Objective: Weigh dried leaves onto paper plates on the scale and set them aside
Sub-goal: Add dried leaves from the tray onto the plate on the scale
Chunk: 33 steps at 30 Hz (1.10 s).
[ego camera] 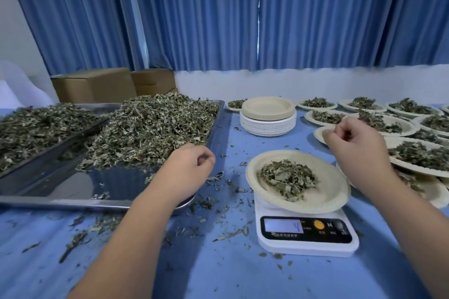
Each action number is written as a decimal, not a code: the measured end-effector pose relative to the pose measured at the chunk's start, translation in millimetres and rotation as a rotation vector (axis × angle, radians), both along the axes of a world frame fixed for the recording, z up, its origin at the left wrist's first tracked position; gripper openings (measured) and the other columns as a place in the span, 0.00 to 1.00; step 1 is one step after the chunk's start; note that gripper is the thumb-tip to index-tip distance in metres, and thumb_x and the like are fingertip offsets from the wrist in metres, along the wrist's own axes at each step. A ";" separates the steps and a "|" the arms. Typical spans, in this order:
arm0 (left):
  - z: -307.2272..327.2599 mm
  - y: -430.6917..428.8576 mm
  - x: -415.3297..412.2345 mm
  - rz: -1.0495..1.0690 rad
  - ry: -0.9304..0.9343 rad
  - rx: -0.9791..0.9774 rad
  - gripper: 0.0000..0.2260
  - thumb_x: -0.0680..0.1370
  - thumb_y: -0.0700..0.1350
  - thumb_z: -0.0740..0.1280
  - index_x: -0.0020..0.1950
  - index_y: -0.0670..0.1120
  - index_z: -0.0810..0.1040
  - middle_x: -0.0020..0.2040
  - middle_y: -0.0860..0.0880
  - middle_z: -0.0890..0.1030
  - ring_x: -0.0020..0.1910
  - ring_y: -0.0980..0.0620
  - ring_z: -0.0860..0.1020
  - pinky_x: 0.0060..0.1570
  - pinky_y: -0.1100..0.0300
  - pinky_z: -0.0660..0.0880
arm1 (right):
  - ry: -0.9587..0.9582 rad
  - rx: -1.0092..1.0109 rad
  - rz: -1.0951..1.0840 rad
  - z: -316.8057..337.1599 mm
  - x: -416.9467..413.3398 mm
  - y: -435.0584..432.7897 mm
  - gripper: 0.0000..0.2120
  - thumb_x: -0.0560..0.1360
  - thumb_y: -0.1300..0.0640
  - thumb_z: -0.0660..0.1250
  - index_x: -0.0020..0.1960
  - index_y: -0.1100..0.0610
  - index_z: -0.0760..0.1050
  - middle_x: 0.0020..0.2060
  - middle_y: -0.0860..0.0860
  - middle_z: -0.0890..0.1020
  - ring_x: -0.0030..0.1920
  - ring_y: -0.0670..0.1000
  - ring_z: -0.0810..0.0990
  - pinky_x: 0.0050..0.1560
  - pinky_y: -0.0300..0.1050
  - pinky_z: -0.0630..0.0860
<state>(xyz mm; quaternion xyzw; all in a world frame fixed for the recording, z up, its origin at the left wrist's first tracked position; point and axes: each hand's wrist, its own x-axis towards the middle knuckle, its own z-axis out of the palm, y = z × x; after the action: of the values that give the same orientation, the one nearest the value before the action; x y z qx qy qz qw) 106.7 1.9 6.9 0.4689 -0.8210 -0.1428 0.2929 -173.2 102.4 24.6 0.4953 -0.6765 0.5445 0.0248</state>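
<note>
A paper plate (323,199) with a small heap of dried leaves (286,177) sits tilted on the white scale (308,243), whose display reads 4. A big pile of dried leaves (150,128) fills a steel tray (60,201) on the left. My left hand (187,170) hovers over the tray's right edge with curled fingers that seem to pinch a few leaf bits. My right hand (352,143) is raised above and right of the scale plate, fingertips pinched together, with a dark scrap showing inside the curl.
A stack of empty paper plates (268,119) stands behind the scale. Several filled plates (413,155) crowd the right side. A second tray of leaves (36,128) overlaps the first at far left. Loose leaf bits litter the blue tablecloth (218,262). Cardboard boxes (94,85) sit behind the trays.
</note>
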 end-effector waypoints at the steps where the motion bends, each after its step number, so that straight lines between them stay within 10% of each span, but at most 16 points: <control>1: 1.2 -1.3 2.6 0.003 0.011 0.018 0.07 0.80 0.49 0.62 0.46 0.57 0.78 0.43 0.56 0.76 0.36 0.62 0.75 0.32 0.69 0.68 | -0.003 0.026 -0.002 -5.0 -2.7 0.6 0.13 0.75 0.58 0.67 0.36 0.62 0.68 0.29 0.54 0.71 0.31 0.53 0.67 0.34 0.47 0.65; 8: 26.3 -39.2 31.8 0.249 0.188 0.109 0.08 0.79 0.53 0.62 0.46 0.57 0.80 0.30 0.55 0.79 0.23 0.56 0.71 0.24 0.65 0.66 | 0.042 0.095 -0.027 -12.8 -11.9 6.7 0.14 0.75 0.57 0.68 0.36 0.61 0.69 0.30 0.59 0.74 0.29 0.52 0.67 0.32 0.44 0.64; 15: 20.0 -109.9 38.1 0.300 -0.670 -0.029 0.22 0.80 0.56 0.59 0.73 0.53 0.66 0.72 0.42 0.64 0.65 0.40 0.71 0.63 0.45 0.70 | 0.072 0.115 0.001 -16.9 -17.2 1.2 0.12 0.74 0.59 0.68 0.35 0.61 0.69 0.30 0.59 0.75 0.29 0.52 0.67 0.33 0.44 0.65; 20: 6.4 -130.1 47.8 0.249 -0.688 0.245 0.29 0.80 0.61 0.57 0.79 0.56 0.54 0.78 0.41 0.53 0.74 0.37 0.60 0.72 0.42 0.61 | 0.072 0.096 -0.018 -19.8 -25.6 -1.5 0.13 0.74 0.59 0.68 0.34 0.60 0.68 0.27 0.53 0.71 0.27 0.45 0.65 0.28 0.37 0.63; 33: 16.1 -96.6 28.9 0.065 -0.632 0.185 0.19 0.78 0.53 0.68 0.68 0.54 0.72 0.68 0.47 0.72 0.58 0.48 0.74 0.59 0.53 0.72 | 0.080 0.090 0.003 -21.9 -29.1 0.0 0.15 0.74 0.59 0.68 0.32 0.58 0.66 0.25 0.49 0.68 0.26 0.42 0.67 0.29 0.41 0.63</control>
<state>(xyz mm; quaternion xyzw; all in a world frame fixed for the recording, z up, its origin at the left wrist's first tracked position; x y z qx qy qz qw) 135.6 -94.7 22.9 0.5404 -0.8395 -0.0549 -0.0155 -202.3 102.4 2.7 0.5183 -0.6979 0.4935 0.0287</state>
